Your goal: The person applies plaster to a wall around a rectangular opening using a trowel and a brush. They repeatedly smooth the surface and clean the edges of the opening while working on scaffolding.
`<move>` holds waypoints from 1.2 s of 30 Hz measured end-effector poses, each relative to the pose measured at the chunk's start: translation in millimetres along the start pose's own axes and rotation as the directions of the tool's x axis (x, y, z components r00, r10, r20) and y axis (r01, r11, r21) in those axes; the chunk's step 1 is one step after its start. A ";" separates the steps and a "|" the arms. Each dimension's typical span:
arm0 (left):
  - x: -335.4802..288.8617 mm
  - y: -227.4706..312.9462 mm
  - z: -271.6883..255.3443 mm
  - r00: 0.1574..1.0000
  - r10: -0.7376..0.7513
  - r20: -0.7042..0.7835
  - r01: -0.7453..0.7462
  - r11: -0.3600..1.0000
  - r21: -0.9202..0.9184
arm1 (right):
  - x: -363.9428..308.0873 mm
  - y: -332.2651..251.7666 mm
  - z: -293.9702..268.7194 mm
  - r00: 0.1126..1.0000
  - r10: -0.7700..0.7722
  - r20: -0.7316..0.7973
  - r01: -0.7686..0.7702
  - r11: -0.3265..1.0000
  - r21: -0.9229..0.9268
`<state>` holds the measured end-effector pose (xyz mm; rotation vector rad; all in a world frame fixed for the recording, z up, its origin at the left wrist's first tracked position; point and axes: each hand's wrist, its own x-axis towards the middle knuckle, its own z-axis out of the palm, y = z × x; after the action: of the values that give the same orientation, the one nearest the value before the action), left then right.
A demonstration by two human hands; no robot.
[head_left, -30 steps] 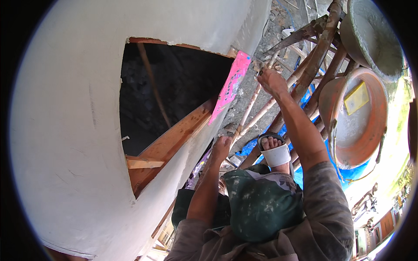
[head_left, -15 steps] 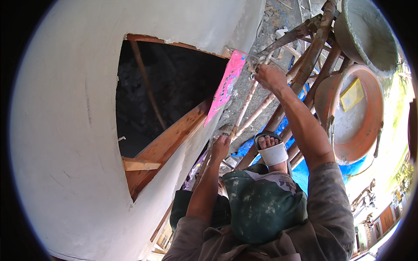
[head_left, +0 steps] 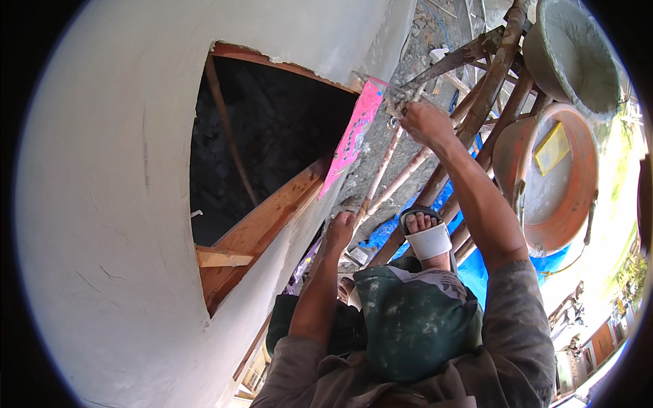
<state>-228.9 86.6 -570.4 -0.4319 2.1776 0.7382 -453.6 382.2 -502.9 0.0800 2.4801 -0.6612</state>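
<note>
My right hand (head_left: 426, 124) is closed beside the upper end of a pink sheet (head_left: 351, 139) with dark lettering. It grips what looks like a flat-bladed trowel (head_left: 382, 82), whose thin blade is seen almost edge-on across that end; its handle is mostly hidden. The pink strip lies along the right edge of a dark, angular opening in a pale plastered wall (head_left: 109, 170). Lower down, near the wall's edge, my left hand (head_left: 338, 233) has its fingers curled; what they hold, if anything, cannot be made out.
Scaffold poles (head_left: 484, 102) cross to the right of my right arm. Beyond them are a grey-crusted basin (head_left: 544, 51) and an orange tub (head_left: 581, 183) holding pale material and a yellow piece (head_left: 552, 148). Wooden framing (head_left: 272, 211) shows inside the opening. Blue sheeting (head_left: 471, 272) lies below.
The view has shifted slightly, so the opening's left edge sits farther right. My left hand is a little lower and farther left; my right hand has barely moved.
</note>
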 end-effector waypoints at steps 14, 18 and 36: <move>3.1 -7.4 1.0 1.000 0.002 0.002 -0.002 1.000 0.009 | -14.2 -13.6 -16.4 1.000 0.027 -0.003 -0.027 0.999 -0.042; 3.0 -5.3 -2.4 0.995 0.089 -0.036 -0.090 0.996 -0.007 | -16.3 -15.7 -21.1 0.999 0.030 0.021 -0.028 0.996 -0.080; 18.7 -15.0 4.7 0.994 0.108 -0.005 -0.108 0.994 0.011 | -62.2 -31.7 -74.0 0.992 -0.113 -0.049 0.104 0.981 -0.161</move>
<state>-230.4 76.7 -592.7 -0.3130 2.2227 0.7839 -445.4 394.8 -402.3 -0.0992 2.5978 -0.5100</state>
